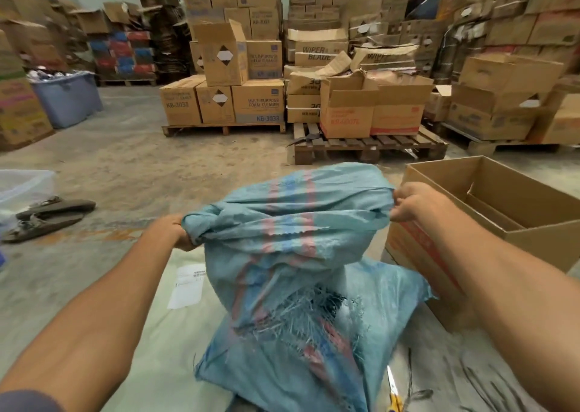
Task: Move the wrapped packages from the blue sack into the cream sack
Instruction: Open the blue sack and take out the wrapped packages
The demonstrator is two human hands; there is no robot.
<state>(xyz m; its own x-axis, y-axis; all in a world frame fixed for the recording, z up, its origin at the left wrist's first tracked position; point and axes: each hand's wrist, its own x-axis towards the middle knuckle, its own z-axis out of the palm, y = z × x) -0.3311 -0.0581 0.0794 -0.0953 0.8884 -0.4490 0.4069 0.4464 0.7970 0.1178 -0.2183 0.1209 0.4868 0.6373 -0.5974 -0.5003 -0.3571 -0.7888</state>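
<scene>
At the far left edge of the frame a pair of sandals (50, 215) lies on the concrete floor (131, 160). Low and left of centre, the cream sack (163, 333) is spread flat on the floor with a white label (186, 286) on it; nothing shows whether it holds any packages.

The left hand (171, 232), at middle left, has its fingers curled round a bunched corner of the blue sack (292, 254). That sack fills the centre of the frame, lifted at its top and sagging down onto the cream one, with a frayed tear low in its side. No wrapped package can be made out; if any remain they are hidden inside the weave.

At middle right the right hand (414, 203) pinches the opposite top corner of the blue sack, fingers closed on the cloth. Beyond it, at the right edge, an open cardboard box (502, 210) stands on the floor, and scissors (394, 393) lie near the bottom edge.

The transfer looks barely started: the blue sack appears bulky, and tipping or emptying it seems to be the step in hand.
</scene>
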